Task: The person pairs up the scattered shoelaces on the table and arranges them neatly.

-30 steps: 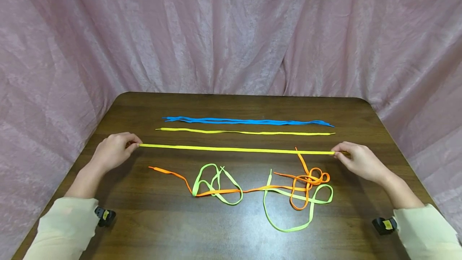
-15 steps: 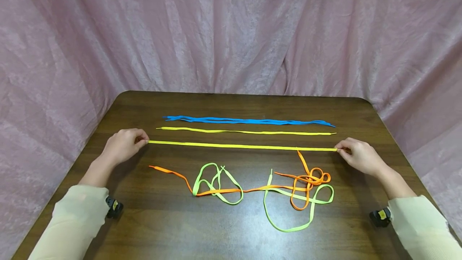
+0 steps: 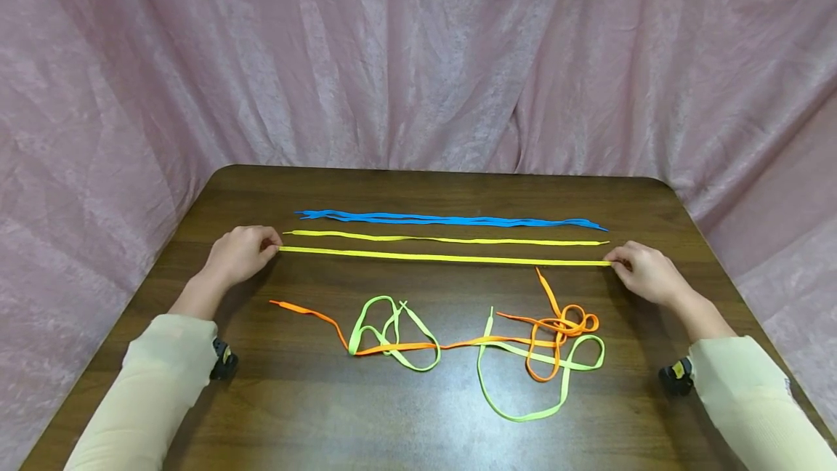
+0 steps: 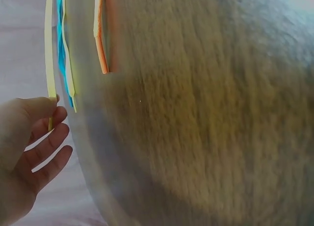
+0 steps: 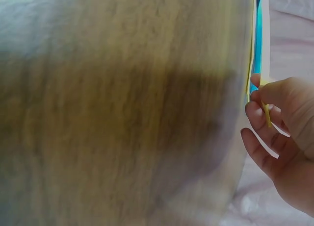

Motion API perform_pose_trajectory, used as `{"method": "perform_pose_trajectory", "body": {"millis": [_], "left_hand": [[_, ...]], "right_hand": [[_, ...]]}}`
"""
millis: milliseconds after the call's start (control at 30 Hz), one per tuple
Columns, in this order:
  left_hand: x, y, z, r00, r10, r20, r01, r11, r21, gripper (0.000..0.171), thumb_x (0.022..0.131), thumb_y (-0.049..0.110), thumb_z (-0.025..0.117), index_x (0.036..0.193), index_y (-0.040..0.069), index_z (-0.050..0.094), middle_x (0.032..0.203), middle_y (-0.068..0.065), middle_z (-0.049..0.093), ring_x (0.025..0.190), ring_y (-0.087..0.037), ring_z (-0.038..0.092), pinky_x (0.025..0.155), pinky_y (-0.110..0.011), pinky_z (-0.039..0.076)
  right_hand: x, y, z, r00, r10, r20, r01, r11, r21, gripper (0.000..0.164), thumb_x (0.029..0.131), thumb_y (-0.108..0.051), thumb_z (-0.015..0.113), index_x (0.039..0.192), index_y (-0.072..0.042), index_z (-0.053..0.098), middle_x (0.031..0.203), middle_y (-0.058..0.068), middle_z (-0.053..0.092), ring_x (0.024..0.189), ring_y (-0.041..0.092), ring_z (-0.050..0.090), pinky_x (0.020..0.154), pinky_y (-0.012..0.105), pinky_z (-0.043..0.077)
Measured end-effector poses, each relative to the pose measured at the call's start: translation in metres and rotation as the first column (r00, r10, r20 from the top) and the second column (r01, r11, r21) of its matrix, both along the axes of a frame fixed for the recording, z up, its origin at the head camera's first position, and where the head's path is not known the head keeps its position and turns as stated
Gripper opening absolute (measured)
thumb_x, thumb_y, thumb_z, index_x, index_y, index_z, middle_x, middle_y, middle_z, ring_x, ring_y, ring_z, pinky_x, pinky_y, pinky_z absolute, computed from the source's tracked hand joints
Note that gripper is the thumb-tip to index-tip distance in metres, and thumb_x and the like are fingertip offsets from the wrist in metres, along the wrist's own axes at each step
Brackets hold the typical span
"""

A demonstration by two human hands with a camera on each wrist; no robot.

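A yellow shoelace [image 3: 431,258] is stretched straight between both hands, in front of a second yellow shoelace [image 3: 366,237] that lies flat on the table. My left hand [image 3: 242,256] pinches its left end between thumb and index finger; in the left wrist view a short tip pokes out below the thumb. At the other end my right hand [image 3: 647,272] pinches the lace the same way, and its yellow tip [image 5: 267,115] hangs past the fingers in the right wrist view. Behind both yellow laces lie blue shoelaces [image 3: 431,219], side by side.
Nearer the front of the brown wooden table [image 3: 314,420], an orange shoelace [image 3: 405,346] crosses tangled light green shoelaces [image 3: 523,416]. More orange lace [image 3: 559,325] is looped at the right. A pink curtain [image 3: 418,57] hangs behind the table.
Both hands have moved away from me with the taut yellow shoelace, bringing it closer to the yellow lace on the table. The left hand also shifted right. The other laces stay put.
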State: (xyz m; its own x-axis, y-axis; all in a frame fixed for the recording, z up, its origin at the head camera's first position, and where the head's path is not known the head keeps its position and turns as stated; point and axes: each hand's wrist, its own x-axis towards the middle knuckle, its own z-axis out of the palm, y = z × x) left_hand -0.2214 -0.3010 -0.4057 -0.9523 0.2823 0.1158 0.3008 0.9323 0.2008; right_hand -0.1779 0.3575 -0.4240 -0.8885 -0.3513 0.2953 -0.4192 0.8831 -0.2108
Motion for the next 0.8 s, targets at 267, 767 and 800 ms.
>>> {"method": "perform_pose_trajectory", "body": {"millis": [267, 767, 800], "left_hand": [[-0.006, 0.002, -0.003, 0.999, 0.046, 0.015, -0.046, 0.999, 0.006, 0.005, 0.086, 0.017, 0.062, 0.087, 0.016, 0.066, 0.086, -0.006, 0.066, 0.071, -0.028, 0.06, 0.056, -0.046, 0.045], [-0.025, 0.006, -0.006, 0.991, 0.128, 0.048, -0.129, 0.991, 0.024, 0.006, 0.084, 0.018, 0.062, 0.084, 0.013, 0.065, 0.076, -0.004, 0.062, 0.067, -0.025, 0.056, 0.053, -0.04, 0.041], [-0.026, 0.006, -0.006, 0.99, 0.132, 0.05, -0.134, 0.991, 0.026, 0.006, 0.084, 0.018, 0.062, 0.084, 0.013, 0.064, 0.075, -0.004, 0.061, 0.067, -0.025, 0.056, 0.053, -0.039, 0.041]], "right_hand": [[-0.012, 0.001, 0.0, 0.999, -0.028, 0.046, 0.028, 1.0, 0.001, 0.011, 0.075, 0.002, 0.061, 0.08, -0.008, 0.061, 0.07, -0.001, 0.057, 0.062, 0.012, 0.05, 0.054, 0.032, 0.04], [-0.03, -0.002, 0.004, 0.988, -0.113, 0.102, 0.113, 0.994, 0.009, 0.006, 0.078, -0.002, 0.059, 0.082, -0.006, 0.058, 0.074, 0.005, 0.058, 0.068, 0.021, 0.056, 0.057, 0.039, 0.042], [-0.031, -0.002, 0.004, 0.987, -0.119, 0.107, 0.118, 0.993, 0.011, 0.006, 0.078, -0.002, 0.059, 0.082, -0.006, 0.058, 0.074, 0.006, 0.058, 0.068, 0.021, 0.055, 0.057, 0.039, 0.042]]}}
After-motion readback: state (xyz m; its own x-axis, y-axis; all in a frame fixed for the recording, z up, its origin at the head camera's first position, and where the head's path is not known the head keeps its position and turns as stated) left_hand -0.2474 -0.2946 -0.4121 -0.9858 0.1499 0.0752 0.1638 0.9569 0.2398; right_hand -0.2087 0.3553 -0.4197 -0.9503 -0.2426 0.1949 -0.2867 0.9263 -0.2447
